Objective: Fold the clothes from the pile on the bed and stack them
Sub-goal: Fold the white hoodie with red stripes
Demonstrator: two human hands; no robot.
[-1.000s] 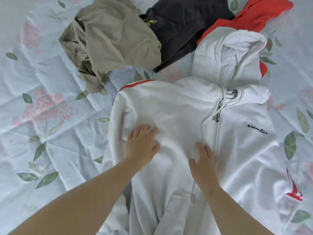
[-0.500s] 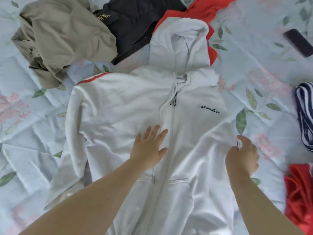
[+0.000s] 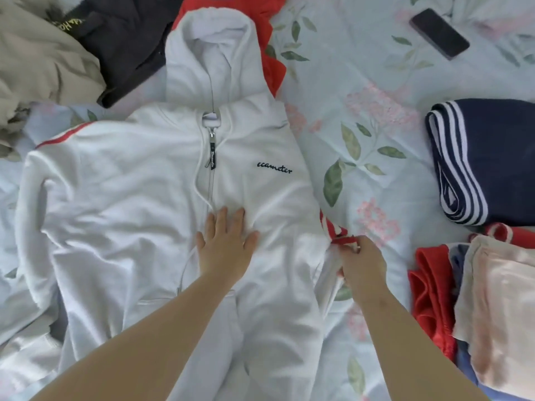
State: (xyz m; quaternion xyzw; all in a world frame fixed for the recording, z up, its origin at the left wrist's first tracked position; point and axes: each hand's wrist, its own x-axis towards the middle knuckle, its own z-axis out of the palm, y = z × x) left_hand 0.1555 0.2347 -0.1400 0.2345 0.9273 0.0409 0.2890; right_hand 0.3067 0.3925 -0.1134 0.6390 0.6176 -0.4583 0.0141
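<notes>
A white zip-up hoodie (image 3: 139, 198) lies face up and spread flat on the bed, hood pointing away from me. My left hand (image 3: 225, 241) rests flat on its chest, right of the zip, fingers apart. My right hand (image 3: 362, 261) pinches the red-and-white edge of the hoodie's right sleeve (image 3: 333, 230) at the garment's side. The unfolded pile sits at the top left: a beige garment (image 3: 37, 62), a black one (image 3: 127, 39) and a red one (image 3: 269, 53) under the hood.
Folded clothes lie at the right: a navy piece with white stripes (image 3: 486, 160), and below it a stack with a red item (image 3: 431, 299) and a pale pink one (image 3: 503, 308). A dark phone (image 3: 438, 33) lies on the floral sheet (image 3: 362, 117) at the top right.
My right hand has left the hoodie's chest, moved out to its right side and taken hold of the sleeve edge. My left hand slid right to the zip. The view turned right.
</notes>
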